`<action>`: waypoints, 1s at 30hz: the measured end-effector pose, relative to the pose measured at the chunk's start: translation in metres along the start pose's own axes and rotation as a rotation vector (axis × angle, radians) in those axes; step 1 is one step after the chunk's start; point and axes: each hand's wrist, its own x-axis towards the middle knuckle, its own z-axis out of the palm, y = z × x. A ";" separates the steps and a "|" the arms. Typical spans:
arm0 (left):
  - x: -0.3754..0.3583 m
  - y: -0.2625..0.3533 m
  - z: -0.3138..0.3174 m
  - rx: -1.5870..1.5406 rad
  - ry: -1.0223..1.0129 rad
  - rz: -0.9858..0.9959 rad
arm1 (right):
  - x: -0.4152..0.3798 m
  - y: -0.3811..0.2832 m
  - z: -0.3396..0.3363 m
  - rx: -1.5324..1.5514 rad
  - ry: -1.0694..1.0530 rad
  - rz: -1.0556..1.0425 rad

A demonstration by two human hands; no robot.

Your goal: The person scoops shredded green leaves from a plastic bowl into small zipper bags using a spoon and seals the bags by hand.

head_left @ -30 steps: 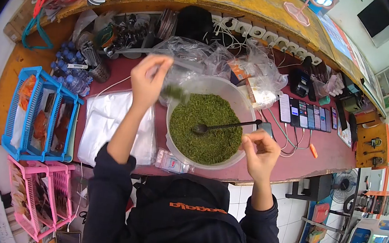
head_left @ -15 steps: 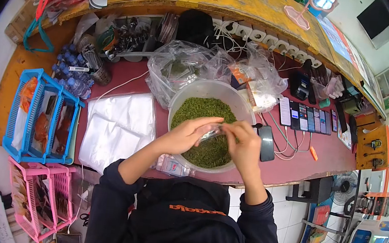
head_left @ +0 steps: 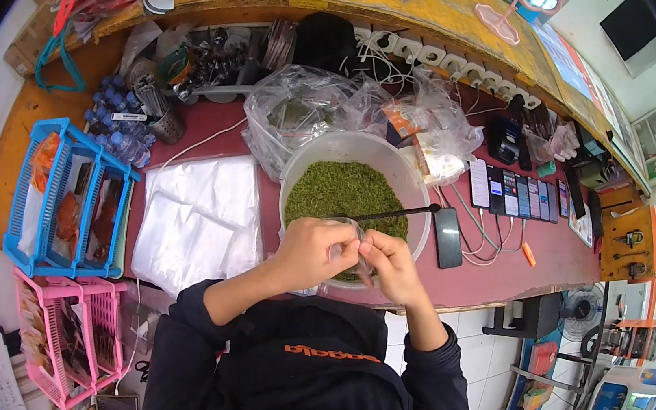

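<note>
A round translucent tub [head_left: 418, 241] holds chopped green dried leaf [head_left: 346, 189]. Over its near side, my left hand [head_left: 313, 249] and my right hand [head_left: 394, 267] are close together, fingers pinched on a small clear plastic bag [head_left: 366, 274]. The bag is mostly covered by my fingers, and what is in it cannot be made out. A thin black handle [head_left: 399, 213] lies slanted across the tub, its round tip over the right rim; its other end is hidden behind my hands.
Stacked clear plastic bags [head_left: 201, 202] lie left of the tub. Blue baskets [head_left: 71, 198] and pink baskets [head_left: 75, 330] stand farther left. Large crumpled plastic bags [head_left: 306, 112] sit behind the tub. To the right are a black phone [head_left: 447, 238], cables and a row of phones [head_left: 525, 196].
Both hands have come down toward my body with the small plastic bag, the left turning its knuckles up. The black handle now shows across the tub.
</note>
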 end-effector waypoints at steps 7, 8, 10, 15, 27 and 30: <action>0.002 0.005 -0.014 0.295 0.098 -0.047 | 0.000 -0.006 -0.007 -0.449 0.194 -0.006; 0.006 0.004 -0.019 0.293 0.096 -0.045 | -0.001 -0.009 -0.011 -0.335 0.102 0.124; 0.011 -0.003 -0.032 0.367 -0.156 -0.144 | -0.003 -0.008 -0.016 -0.161 0.147 0.129; 0.016 -0.036 -0.025 0.566 -0.147 -0.065 | -0.004 -0.018 -0.032 -0.452 -0.019 0.045; 0.008 -0.021 -0.023 0.362 0.202 0.070 | 0.038 0.040 -0.029 -0.895 0.299 -0.277; 0.006 -0.027 -0.045 0.279 0.280 0.050 | 0.042 0.071 -0.030 -1.212 0.081 -0.281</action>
